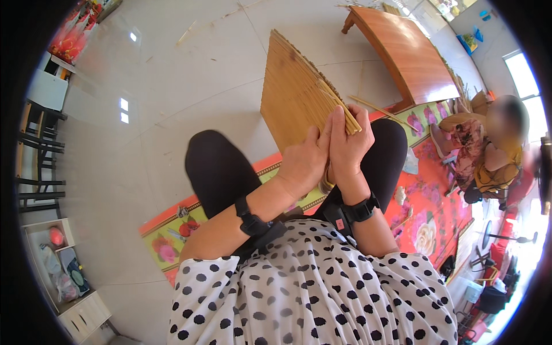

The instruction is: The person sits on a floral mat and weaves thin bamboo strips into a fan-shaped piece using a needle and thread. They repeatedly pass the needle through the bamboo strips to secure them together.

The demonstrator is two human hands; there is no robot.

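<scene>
One panel (pixel 287 98) has two hands at its near end, a left hand (pixel 305 161) and a right hand (pixel 352 146), with two wristbands, a left band (pixel 248 218) and a right band (pixel 361 210), nearer than it. Two knees flank the panel, a left knee (pixel 215 155) and a right knee (pixel 394 138), while one table (pixel 397 52), one other person (pixel 503 169) and at least one loose stick (pixel 385 112) are to its right. Well left of the panel are one shelf unit (pixel 86 315) and several black chairs (pixel 43 144), too overlapped to count.
</scene>
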